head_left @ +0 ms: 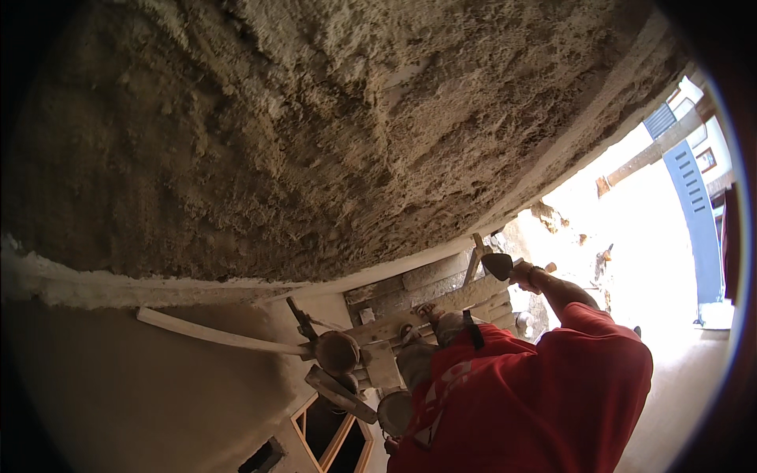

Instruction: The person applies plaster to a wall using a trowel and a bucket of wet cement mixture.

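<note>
My right hand (pixel 527 277), at the end of an outstretched arm in a red sleeve, is closed around the handle of a trowel (pixel 497 266). The trowel's dark blade points left, a little below the edge of a rough plastered surface (pixel 355 134) that fills the upper view. Low in the picture, my left hand (pixel 391 445) shows only in part beside the red shirt. Its fingers grip the rim of a round, shallow pan (pixel 396 412), whose contents I cannot make out.
Wooden planks (pixel 465 298) lie under my feet. Left of them stand a round bowl (pixel 337 352) and a short board (pixel 341 394). A long pale batten (pixel 221 331) reaches leftward. A wood-framed opening (pixel 335 433) is at the bottom; a blue panel (pixel 694 213) stands at far right.
</note>
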`<state>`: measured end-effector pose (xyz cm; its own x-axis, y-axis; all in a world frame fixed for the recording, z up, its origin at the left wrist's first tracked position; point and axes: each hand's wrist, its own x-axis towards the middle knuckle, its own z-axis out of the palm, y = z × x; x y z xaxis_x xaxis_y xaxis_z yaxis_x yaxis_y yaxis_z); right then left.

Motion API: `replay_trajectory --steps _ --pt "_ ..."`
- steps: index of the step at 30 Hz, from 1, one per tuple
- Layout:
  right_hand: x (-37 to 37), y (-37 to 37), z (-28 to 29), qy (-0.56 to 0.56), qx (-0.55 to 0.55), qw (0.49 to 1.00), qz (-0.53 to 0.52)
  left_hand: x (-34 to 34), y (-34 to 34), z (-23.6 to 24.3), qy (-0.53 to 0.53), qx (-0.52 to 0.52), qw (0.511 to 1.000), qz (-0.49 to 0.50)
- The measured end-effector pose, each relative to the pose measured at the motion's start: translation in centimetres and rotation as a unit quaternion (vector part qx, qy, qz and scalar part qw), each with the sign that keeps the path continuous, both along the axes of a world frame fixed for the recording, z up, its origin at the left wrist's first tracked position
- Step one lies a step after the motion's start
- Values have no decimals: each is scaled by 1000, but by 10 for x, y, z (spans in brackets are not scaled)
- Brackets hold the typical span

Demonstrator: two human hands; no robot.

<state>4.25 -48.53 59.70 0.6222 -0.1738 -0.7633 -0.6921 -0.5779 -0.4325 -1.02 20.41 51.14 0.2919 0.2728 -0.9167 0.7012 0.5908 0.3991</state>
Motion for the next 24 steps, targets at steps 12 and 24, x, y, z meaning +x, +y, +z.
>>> replay_trajectory --steps 12,24 --pt "-117 100 60 138 -44 949 -281 141 10 5 -21 -6 988 -153" --pt "-250 201 49 113 51 805 -580 248 -19 -15 -69 -19 945 -319"
